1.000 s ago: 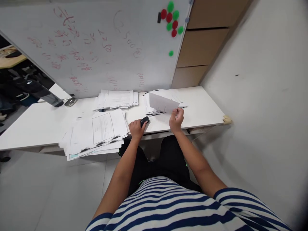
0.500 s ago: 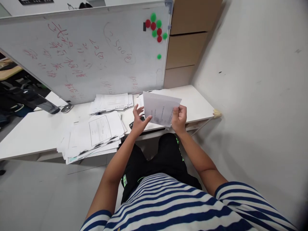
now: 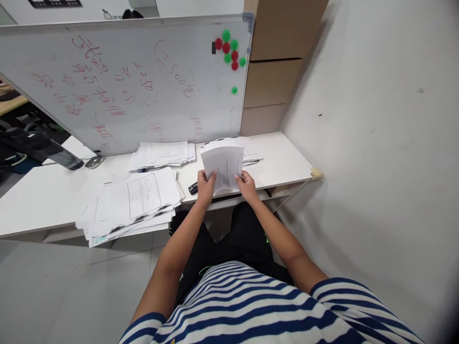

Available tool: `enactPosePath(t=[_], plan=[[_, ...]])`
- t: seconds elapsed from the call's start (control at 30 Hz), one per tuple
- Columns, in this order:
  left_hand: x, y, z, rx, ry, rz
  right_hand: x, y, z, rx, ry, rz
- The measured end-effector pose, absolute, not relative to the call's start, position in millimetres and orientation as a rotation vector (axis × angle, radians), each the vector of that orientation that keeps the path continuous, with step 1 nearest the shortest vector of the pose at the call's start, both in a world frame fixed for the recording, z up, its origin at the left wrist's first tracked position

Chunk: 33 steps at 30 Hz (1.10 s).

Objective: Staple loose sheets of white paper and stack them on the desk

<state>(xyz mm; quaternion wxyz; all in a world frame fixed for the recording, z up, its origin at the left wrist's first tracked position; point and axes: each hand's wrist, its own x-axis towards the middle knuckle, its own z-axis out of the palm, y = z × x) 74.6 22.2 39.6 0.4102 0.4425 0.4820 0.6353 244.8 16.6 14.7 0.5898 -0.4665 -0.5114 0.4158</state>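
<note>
Printed paper sheets (image 3: pixel 224 165) stand upright above the desk's front edge, bowed slightly between my two hands; how many sheets there are I cannot tell. My left hand (image 3: pixel 206 186) pinches their left side, thumb on the near face. On the right side my right hand (image 3: pixel 246 185) grips them the same way. Just left of my left hand lies a black object (image 3: pixel 193 188), probably a stapler, partly hidden. Behind the held sheets, more papers (image 3: pixel 251 152) rest on the desk.
A large uneven paper stack (image 3: pixel 118 203) overhangs the front edge of the white desk (image 3: pixel 287 160). Another paper pile (image 3: pixel 163 154) lies behind it. A whiteboard (image 3: pixel 143 86) with magnets rises at the back, beside cardboard boxes (image 3: pixel 272 81). A dark bottle (image 3: pixel 59 150) and computer mouse (image 3: pixel 94 161) are far left.
My left hand, open beside the paper before, has closed on its left side. My right hand has moved left, and the paper has turned from tilted to nearly upright and bowed.
</note>
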Motion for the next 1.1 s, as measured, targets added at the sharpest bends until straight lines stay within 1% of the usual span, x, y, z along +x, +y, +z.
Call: enactPosePath(t=[0.1,0.2,0.33,0.57,0.7,0.83,0.97,1.1], plan=[[80.5,18.1,33.0,1.02,1.124,1.55,241.7,12.4,9.7,-1.174,-1.219,0.905],[82.6,14.0,42.0,0.963,1.004,1.54,238.8,9.1,13.6,-1.191,-1.235,0.841],[79.3,13.3,47.9,0.995,0.899,1.498,235.4,8.7,8.3,-1.179,-1.215,0.845],[72.1,15.4,14.4,1.045,1.1,1.433,230.0,1.1,-13.3,-1.283,-1.233,0.805],[70.5,13.7,13.9,1.119,1.132,1.398,230.2,2.3,-15.2,-1.288,-1.233,0.779],[68.7,9.8,20.0,1.057,1.166,1.382,232.9,0.5,-28.3,-1.318,-1.154,0.846],[71.3,2.8,27.4,0.843,1.057,1.405,233.0,-16.0,-37.0,-1.327,-0.95,0.925],[86.3,-8.2,31.0,0.667,0.99,1.433,224.2,-35.6,-29.2,-1.187,-0.797,1.162]])
